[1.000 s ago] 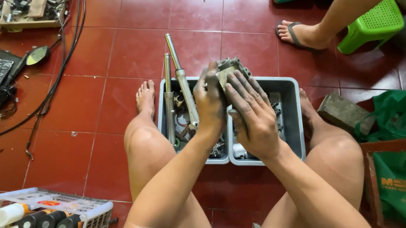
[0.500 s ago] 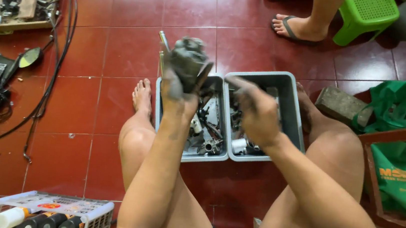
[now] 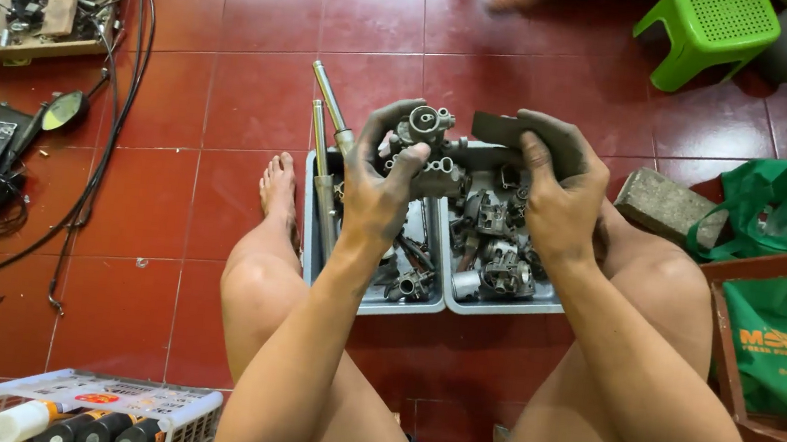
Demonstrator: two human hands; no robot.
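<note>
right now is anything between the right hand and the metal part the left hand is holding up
Nothing visible. The left hand holds the metal part above the grey trays; the right hand, holding a dark flat piece, sits right beside it.

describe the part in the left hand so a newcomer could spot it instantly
Start at the two grey plastic bins on the red tile floor between the seated person's legs. Just above them the left hand holds up a grimy grey cast-metal part. Unlike the loose pieces lying in the bins, it is raised in the air and has round tube openings on top.
</note>
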